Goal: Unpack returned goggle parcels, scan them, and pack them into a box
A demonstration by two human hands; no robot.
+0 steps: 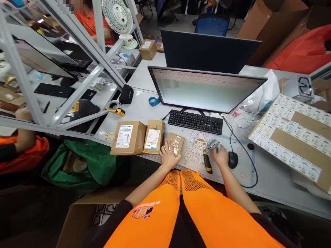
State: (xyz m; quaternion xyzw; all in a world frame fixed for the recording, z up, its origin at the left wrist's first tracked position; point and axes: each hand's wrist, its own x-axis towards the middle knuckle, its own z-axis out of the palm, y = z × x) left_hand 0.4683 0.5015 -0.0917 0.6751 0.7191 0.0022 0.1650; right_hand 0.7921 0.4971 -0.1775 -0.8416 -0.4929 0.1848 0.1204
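My left hand (169, 156) lies with fingers spread on a small brown package (178, 143) with shiny clear tape over it. To its left stand two labelled cardboard boxes, a wider box (139, 137) and a narrower box (155, 136). On the right, my right hand (220, 156) has its fingers bent around the edge of a small grey, crumpled-looking piece (213, 144) whose kind I cannot make out. Just left of that hand, a yellow-and-black handled tool (207, 162) rests on the printed desk mat (190, 156); its upper end is hidden by the grey piece.
A keyboard (195, 121) and monitor (207, 89) stand behind the hands, a mouse (233, 160) to the right. Further right lies a large label-covered cardboard sheet (292, 137). A yellow tape measure (119, 111) and blue tape roll (154, 101) lie left. Another person (24, 148) sits beyond the frame bars.
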